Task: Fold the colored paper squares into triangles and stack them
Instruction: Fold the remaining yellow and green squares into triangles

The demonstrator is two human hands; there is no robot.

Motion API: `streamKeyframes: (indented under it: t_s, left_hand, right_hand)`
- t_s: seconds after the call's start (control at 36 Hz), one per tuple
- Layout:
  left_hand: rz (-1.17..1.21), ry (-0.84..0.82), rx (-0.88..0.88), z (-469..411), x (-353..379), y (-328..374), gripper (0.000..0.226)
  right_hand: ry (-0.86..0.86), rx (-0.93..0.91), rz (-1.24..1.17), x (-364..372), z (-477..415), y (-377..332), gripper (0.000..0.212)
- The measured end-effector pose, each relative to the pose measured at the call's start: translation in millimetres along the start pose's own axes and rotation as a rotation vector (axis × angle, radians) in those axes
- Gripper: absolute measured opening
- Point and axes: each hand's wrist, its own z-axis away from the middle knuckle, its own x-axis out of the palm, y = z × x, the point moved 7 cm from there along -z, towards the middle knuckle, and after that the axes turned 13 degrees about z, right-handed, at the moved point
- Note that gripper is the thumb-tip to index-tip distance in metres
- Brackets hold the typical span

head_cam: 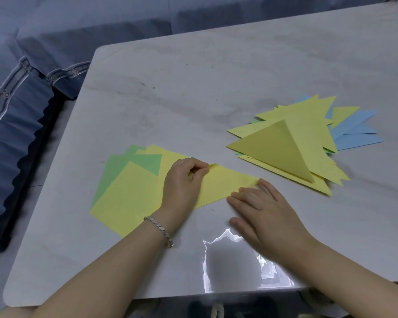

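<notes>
Holding yellow paper (225, 187) edges: left hand (182, 182) pinches, right hand (264, 210) presses flat

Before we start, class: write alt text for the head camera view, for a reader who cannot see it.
Two hands work a yellow sheet on a pale table: the left hand pinches its far edge, the right hand presses its right corner. Unfolded yellow and green squares lie left; a stack of yellow, green and blue triangles lies right.

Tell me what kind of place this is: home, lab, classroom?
Probably a home living room, not a lab. A blue fabric sofa with a button-trimmed cushion sits behind a pale, marble-look table, which holds a yellow sheet mid-fold and a stack of folded triangles.
</notes>
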Motion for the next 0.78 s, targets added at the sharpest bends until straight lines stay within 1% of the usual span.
streamKeyframes:
  t_s: [0.14, 0.44, 0.56, 0.61, 0.69, 0.75, 0.78]
  left_hand:
    - [0.007, -0.002, -0.002, 0.1, 0.0, -2.5, 0.015]
    - [-0.004, -0.003, -0.001, -1.2, -0.1, -4.5, 0.009]
    - [0.015, 0.001, 0.012, -0.9, -0.4, -4.2, 0.010]
    - [0.025, -0.002, 0.007, -0.6, -0.4, -4.9, 0.012]
    - [0.057, -0.003, -0.027, -0.8, -0.7, -7.7, 0.022]
    - [0.112, 0.006, -0.073, -1.1, -2.3, -7.4, 0.026]
    - [0.158, 0.023, -0.093, -1.5, -4.1, -5.5, 0.026]
  right_hand:
    - [-0.003, 0.068, 0.009, -4.0, 3.5, 6.6, 0.044]
    - [-0.059, 0.172, 0.009, -6.2, 11.3, 30.2, 0.048]
    - [-0.049, 0.256, 0.001, -6.9, 12.7, 35.3, 0.044]
    - [-0.041, 0.284, 0.013, -6.9, 12.7, 36.3, 0.038]
    - [-0.034, 0.366, 0.000, -8.6, 11.4, 40.7, 0.029]
    - [-0.012, 0.426, -0.087, -12.5, 7.7, 41.9, 0.027]
    - [-0.008, 0.454, -0.167, -14.6, 4.3, 41.8, 0.029]
